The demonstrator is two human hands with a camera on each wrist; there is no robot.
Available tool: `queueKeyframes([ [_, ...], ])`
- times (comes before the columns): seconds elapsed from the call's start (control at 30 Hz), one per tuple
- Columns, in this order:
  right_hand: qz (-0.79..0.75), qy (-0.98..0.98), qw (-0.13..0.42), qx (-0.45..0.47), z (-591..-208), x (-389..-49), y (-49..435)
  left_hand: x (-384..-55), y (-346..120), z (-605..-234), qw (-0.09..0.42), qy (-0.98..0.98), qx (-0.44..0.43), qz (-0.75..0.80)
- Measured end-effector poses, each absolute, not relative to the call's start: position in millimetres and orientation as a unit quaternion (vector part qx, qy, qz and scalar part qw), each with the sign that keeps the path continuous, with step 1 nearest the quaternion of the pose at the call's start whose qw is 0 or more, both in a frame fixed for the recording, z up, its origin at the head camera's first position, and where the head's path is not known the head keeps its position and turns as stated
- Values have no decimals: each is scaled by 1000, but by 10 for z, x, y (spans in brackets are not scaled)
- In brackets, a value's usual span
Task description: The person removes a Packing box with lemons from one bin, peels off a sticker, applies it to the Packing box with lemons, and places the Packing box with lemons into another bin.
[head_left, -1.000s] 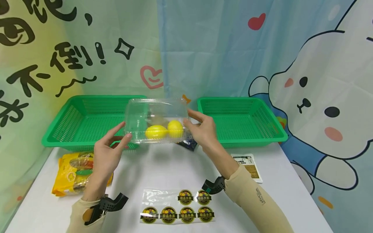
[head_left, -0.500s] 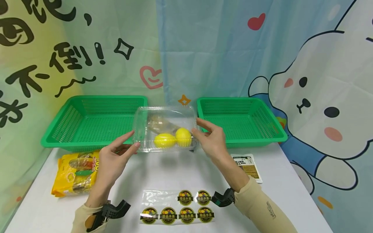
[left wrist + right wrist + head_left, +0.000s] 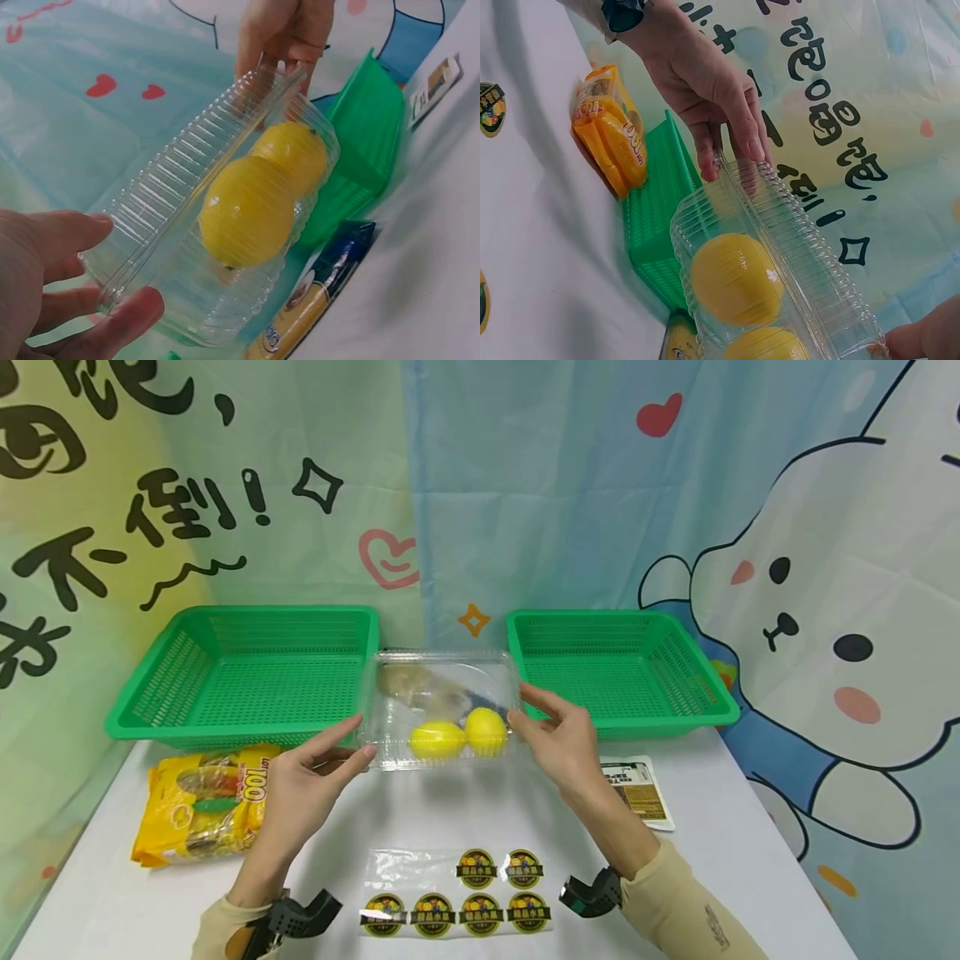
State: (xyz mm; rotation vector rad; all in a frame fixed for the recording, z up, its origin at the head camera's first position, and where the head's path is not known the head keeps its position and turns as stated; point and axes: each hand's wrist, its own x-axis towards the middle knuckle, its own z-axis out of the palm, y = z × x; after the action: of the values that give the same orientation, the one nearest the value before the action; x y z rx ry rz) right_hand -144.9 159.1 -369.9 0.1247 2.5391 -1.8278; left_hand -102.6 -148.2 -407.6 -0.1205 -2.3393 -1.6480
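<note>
A clear plastic clamshell box (image 3: pixel 388 714) hangs above the table, tilted, with its lid closed down. Two yellow lemons (image 3: pixel 437 740) lie inside along its near side; the ridged wall shows over the lemons (image 3: pixel 247 214) in the left wrist view. My left hand (image 3: pixel 311 785) pinches the box's left end between thumb and fingers. At the opposite end my right hand (image 3: pixel 562 739) grips it the same way. Through the clear plastic, a yellow and dark blue packet (image 3: pixel 322 285) appears behind and below the box.
Two green plastic baskets (image 3: pixel 277 693) stand at the back, the second basket (image 3: pixel 607 681) at right. A yellow snack bag (image 3: pixel 198 810) lies left, a white and brown packet (image 3: pixel 641 789) right. A sticker sheet (image 3: pixel 412 864) with several round labels lies in front.
Both hands have carried the box to the right and down, nearer the front. Both grips stay the same, and the lemons remain inside.
</note>
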Motion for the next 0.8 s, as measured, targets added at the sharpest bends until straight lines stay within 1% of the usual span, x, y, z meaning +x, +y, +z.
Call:
queueKeyframes([
  [0.57,-589,806,13,52,-3917,-1312,1682,-926,-1431,-4244,116,-824,-40,-553],
  [0.8,-590,805,20,62,-4025,-1258,1687,-868,-1419,-4314,101,-810,-35,-576],
])
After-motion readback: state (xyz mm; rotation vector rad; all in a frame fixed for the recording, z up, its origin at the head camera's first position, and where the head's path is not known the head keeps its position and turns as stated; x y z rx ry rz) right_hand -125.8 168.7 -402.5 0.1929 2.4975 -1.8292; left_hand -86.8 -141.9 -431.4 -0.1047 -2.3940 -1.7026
